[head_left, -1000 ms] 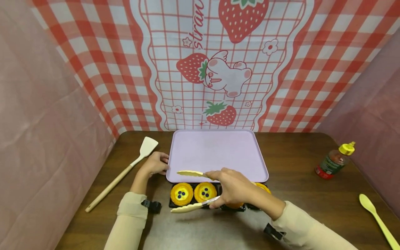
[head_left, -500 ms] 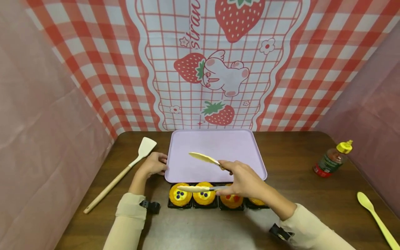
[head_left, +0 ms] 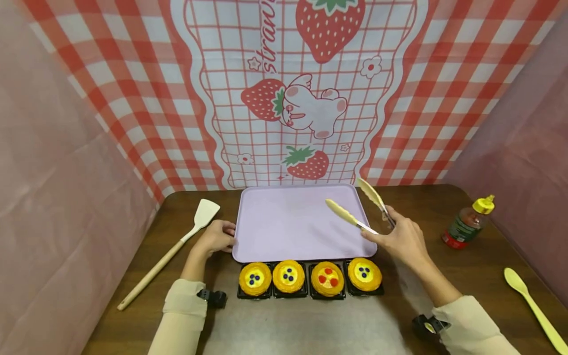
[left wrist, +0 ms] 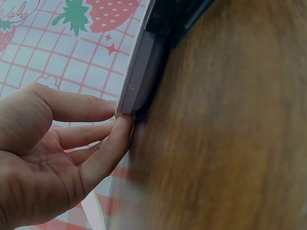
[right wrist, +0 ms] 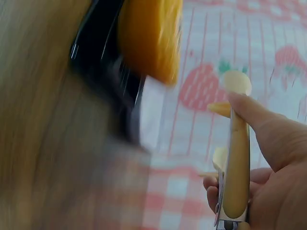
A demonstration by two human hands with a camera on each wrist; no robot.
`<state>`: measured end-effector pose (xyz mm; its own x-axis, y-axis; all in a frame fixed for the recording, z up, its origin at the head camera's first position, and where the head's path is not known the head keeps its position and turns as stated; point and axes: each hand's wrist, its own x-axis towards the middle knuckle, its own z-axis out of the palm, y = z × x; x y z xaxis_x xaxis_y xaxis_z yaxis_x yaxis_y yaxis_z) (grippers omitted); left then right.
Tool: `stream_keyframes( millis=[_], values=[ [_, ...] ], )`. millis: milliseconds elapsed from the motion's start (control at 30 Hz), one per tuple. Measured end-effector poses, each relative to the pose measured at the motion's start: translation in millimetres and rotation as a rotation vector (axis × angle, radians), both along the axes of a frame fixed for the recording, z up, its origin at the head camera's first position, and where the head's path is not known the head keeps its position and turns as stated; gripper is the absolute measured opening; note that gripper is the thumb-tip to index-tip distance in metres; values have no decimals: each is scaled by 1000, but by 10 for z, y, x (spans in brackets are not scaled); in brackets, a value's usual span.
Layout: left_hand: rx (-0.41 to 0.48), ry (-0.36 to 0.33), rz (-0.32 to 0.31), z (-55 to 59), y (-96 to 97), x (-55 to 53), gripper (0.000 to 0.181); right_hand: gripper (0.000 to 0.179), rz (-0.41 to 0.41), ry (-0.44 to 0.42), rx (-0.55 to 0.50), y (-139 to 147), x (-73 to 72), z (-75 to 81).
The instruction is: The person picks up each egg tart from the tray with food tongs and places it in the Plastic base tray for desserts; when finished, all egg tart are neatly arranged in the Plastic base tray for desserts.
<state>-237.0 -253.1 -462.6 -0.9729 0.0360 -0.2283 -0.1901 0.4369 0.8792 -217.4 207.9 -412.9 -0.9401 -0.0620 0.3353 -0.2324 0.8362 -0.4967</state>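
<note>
My left hand point(head_left: 217, 237) is at the left edge of the lilac tray point(head_left: 297, 217). In the left wrist view, thumb and a finger pinch the tray's rim point(left wrist: 136, 79) between them. My right hand point(head_left: 403, 240) grips cream-tipped tongs point(head_left: 343, 212) at the tray's right side. The two tong arms are spread apart, with nothing between their tips. Along the tray's near edge lies a row of egg tarts in black holders. One tart point(head_left: 327, 279) bears red pieces; the others, such as the rightmost tart point(head_left: 365, 274), bear dark blue dots.
A white spatula with a wooden handle point(head_left: 168, 254) lies at the left. To the right stand a sauce bottle with a yellow cap point(head_left: 468, 222) and a pale yellow spoon point(head_left: 534, 305). A checked cloth point(head_left: 426, 113) hangs behind the table.
The right hand has swung right and back with the tongs, from above the tarts to the tray's right side, uncovering the tart row. The left hand stays at the tray's edge.
</note>
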Motion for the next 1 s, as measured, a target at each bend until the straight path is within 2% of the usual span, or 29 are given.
stream_keyframes(
  millis=[67,167,267,400,600,700,833,1000],
  values=[
    [-1,0,-4,-8,-6,0,49,80,-69,4,-11,147,-48,-47],
    [1,-6,-6,-20,-8,6,50,84,-149,-21,-22,336,-101,-124],
    [-2,-10,-8,-30,-12,13,50,91,-197,-70,-25,477,-141,-216],
    [-6,-7,0,-34,-11,13,50,89,-233,-122,-29,591,-175,-321],
    [-13,4,-6,-17,2,-9,49,93,-253,-217,-37,661,-191,-440],
    [-18,9,-10,-2,11,-14,49,93,-251,-230,-59,660,-197,-488],
    [-29,1,-5,8,7,-10,50,92,-237,-238,-117,621,-205,-506],
    [-29,-1,-6,12,6,4,48,95,-223,-305,-160,574,-208,-499]
  ],
)
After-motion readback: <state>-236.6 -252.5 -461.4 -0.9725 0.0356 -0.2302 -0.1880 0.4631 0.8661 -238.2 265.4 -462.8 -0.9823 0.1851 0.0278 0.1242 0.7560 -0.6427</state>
